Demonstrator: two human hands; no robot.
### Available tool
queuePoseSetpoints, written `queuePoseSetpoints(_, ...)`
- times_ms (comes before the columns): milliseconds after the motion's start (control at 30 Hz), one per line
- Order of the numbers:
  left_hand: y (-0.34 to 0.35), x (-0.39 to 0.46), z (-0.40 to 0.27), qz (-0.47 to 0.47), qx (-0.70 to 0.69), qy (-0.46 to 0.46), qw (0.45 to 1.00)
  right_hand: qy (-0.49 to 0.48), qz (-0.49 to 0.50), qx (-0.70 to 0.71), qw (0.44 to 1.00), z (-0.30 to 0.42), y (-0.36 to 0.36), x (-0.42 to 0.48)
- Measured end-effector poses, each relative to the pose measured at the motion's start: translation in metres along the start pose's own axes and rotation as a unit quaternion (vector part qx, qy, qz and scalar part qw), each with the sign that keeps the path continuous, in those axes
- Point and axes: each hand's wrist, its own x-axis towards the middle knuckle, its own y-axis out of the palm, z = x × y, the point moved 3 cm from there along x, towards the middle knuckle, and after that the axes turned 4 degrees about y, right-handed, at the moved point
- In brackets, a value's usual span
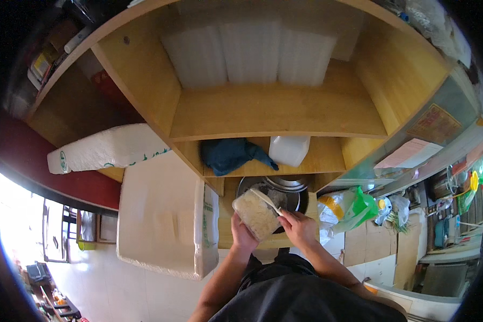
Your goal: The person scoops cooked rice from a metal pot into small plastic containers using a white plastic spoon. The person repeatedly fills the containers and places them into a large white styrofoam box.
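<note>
My left hand (244, 237) holds a clear plastic container (254, 215) from below and the side. Cooked rice appears to fill it to about the rim. In my right hand (300, 230) is the handle of a white rice paddle (265, 198), whose head lies over the container's upper edge. Behind and below the container is a dark round pot (245, 183), with some rice visible inside. A shiny metal lid or bowl (287, 184) sits at its back edge. My hands partly hide the pot's front.
On the low shelf are a dark blue cloth (229, 156) and a white plastic container (290, 149). Stacked pale containers (249, 56) fill the upper shelf's back. A foam box (157, 213) and foam lid (108, 148) stand left; plastic bags (346, 205) lie right.
</note>
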Motion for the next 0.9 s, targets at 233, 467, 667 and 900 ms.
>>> queuePoseSetpoints(233,0.027,-0.008,-0.008,0.046,0.006,-0.039,0.998,0.318,0.146,0.35,0.869,0.007,-0.019,-0.018)
queuePoseSetpoints(467,0.033,-0.028,-0.01,0.067,0.063,-0.035,0.995,0.347,0.167,0.358,0.851,0.014,-0.013,-0.028)
queuePoseSetpoints(667,0.046,-0.041,-0.012,0.08,0.039,-0.003,0.996,0.435,0.215,0.488,0.726,0.014,-0.025,-0.029)
queuePoseSetpoints(900,0.052,-0.05,-0.008,0.076,0.046,-0.018,0.996,0.429,0.247,0.542,0.679,0.012,-0.029,-0.02)
